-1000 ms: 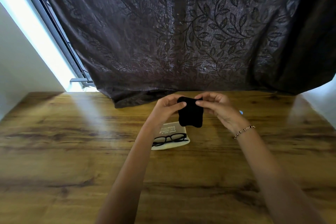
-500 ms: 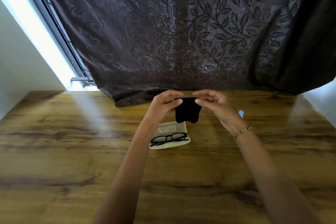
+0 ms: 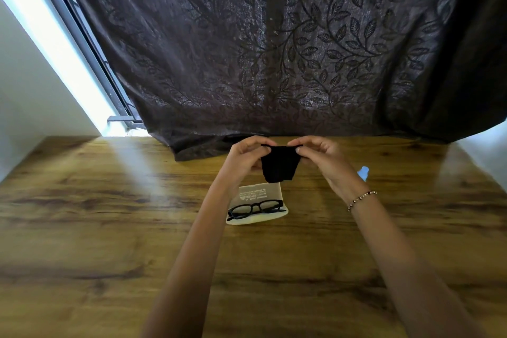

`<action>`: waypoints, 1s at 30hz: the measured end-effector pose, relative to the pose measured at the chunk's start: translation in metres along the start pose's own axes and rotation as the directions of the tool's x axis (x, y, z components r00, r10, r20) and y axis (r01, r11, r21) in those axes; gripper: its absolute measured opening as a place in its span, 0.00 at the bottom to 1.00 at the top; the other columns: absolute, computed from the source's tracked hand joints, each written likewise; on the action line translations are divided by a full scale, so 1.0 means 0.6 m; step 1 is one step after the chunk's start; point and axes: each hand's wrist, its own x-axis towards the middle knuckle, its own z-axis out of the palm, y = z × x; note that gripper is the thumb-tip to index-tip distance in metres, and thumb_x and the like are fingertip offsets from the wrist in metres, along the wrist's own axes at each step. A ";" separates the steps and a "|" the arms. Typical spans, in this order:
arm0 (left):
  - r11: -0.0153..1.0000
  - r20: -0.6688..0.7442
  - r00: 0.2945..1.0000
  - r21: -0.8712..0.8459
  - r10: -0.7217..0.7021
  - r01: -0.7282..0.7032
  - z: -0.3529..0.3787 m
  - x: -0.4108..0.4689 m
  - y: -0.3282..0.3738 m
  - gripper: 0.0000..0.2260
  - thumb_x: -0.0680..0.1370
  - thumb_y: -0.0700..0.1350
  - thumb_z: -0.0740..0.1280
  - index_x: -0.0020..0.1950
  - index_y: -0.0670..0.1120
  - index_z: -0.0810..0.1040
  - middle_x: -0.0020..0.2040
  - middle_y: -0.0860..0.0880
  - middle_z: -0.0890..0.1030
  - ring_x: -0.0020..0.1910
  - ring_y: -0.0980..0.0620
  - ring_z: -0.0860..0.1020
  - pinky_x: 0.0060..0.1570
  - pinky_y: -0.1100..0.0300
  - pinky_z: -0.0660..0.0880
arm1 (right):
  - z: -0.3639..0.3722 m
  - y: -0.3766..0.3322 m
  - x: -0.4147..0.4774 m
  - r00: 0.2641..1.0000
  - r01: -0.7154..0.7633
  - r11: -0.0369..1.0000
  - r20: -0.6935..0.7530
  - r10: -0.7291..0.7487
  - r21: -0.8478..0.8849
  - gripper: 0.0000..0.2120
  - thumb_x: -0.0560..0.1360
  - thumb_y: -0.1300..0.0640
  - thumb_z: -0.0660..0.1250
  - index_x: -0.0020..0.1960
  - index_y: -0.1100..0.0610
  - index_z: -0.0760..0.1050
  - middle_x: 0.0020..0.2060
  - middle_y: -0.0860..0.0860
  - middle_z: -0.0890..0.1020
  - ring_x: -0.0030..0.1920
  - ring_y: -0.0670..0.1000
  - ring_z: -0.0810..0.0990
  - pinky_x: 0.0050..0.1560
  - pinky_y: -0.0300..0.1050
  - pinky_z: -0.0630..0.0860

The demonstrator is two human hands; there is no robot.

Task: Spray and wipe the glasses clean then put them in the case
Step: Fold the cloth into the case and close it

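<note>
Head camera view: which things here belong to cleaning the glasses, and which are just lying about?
For the job: black cloth, pinched by left hand and right hand; glasses, lying on the cream case; pale blue thing, perhaps the spray.
Just lying about: curtain; bracelet on the right wrist.

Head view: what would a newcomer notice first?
The left hand and right hand pinch a black cloth by its top corners, above the far middle of the table. Just nearer, black-framed glasses lie on a cream case. A dark leaf-patterned curtain fills the background.
</note>
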 end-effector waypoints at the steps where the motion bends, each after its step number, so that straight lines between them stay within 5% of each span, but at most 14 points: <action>1: 1.000 -0.011 1.000 -0.014 -0.014 0.014 -0.001 0.001 -0.001 0.13 0.79 0.39 0.63 0.44 0.53 0.84 0.40 0.53 0.83 0.38 0.56 0.82 0.35 0.65 0.78 | 0.001 0.001 0.001 1.000 -0.023 0.999 0.005 0.022 0.024 0.12 0.76 0.64 0.65 0.44 0.51 0.84 0.46 0.50 0.85 0.53 0.47 0.82 0.53 0.39 0.79; 5: 0.996 -0.043 0.997 -0.057 -0.071 0.069 -0.009 0.007 -0.002 0.12 0.79 0.44 0.63 0.43 0.51 0.85 0.47 0.46 0.84 0.42 0.53 0.83 0.39 0.62 0.79 | 0.004 0.001 0.002 1.000 -0.009 0.998 0.015 0.008 0.069 0.05 0.75 0.60 0.69 0.46 0.53 0.84 0.47 0.50 0.86 0.53 0.46 0.82 0.47 0.34 0.78; 9: 0.999 0.026 0.999 -0.019 0.046 -0.045 -0.019 0.003 -0.007 0.08 0.77 0.41 0.68 0.51 0.51 0.84 0.47 0.49 0.84 0.48 0.55 0.83 0.43 0.65 0.79 | -0.001 -0.001 0.004 1.000 0.018 0.998 -0.016 -0.019 -0.052 0.14 0.72 0.60 0.73 0.56 0.50 0.80 0.46 0.52 0.85 0.50 0.47 0.83 0.50 0.37 0.78; 14: 0.995 0.029 0.998 0.079 0.055 -0.057 -0.023 0.009 -0.007 0.11 0.75 0.38 0.70 0.52 0.53 0.82 0.46 0.49 0.84 0.48 0.56 0.82 0.44 0.66 0.77 | 0.004 -0.003 0.003 0.996 0.059 0.994 -0.059 -0.065 -0.094 0.06 0.72 0.62 0.72 0.46 0.53 0.82 0.44 0.48 0.85 0.47 0.42 0.82 0.45 0.31 0.74; 20: 1.000 0.009 1.000 -0.010 0.007 -0.007 -0.021 0.005 -0.010 0.11 0.77 0.39 0.68 0.47 0.55 0.84 0.41 0.53 0.85 0.40 0.56 0.84 0.37 0.65 0.78 | 0.013 0.000 -0.001 0.996 0.087 0.996 -0.030 -0.088 -0.031 0.06 0.74 0.65 0.69 0.47 0.55 0.81 0.43 0.51 0.86 0.47 0.47 0.84 0.44 0.36 0.78; 26: 0.987 0.019 0.999 -0.152 -0.045 0.047 -0.023 0.001 -0.017 0.12 0.79 0.41 0.62 0.48 0.52 0.85 0.46 0.49 0.86 0.45 0.51 0.84 0.41 0.61 0.80 | 0.015 0.001 0.002 0.999 0.032 0.999 -0.031 -0.031 0.024 0.09 0.76 0.62 0.66 0.45 0.52 0.83 0.44 0.47 0.85 0.50 0.45 0.83 0.46 0.35 0.78; 30: 0.993 0.024 1.000 -0.115 -0.001 0.004 -0.026 0.001 -0.018 0.06 0.77 0.45 0.69 0.51 0.50 0.84 0.47 0.49 0.85 0.49 0.50 0.83 0.46 0.59 0.80 | 0.011 -0.001 0.001 0.996 0.090 0.996 -0.002 -0.090 -0.013 0.08 0.74 0.61 0.70 0.50 0.52 0.83 0.46 0.50 0.85 0.50 0.47 0.83 0.49 0.36 0.78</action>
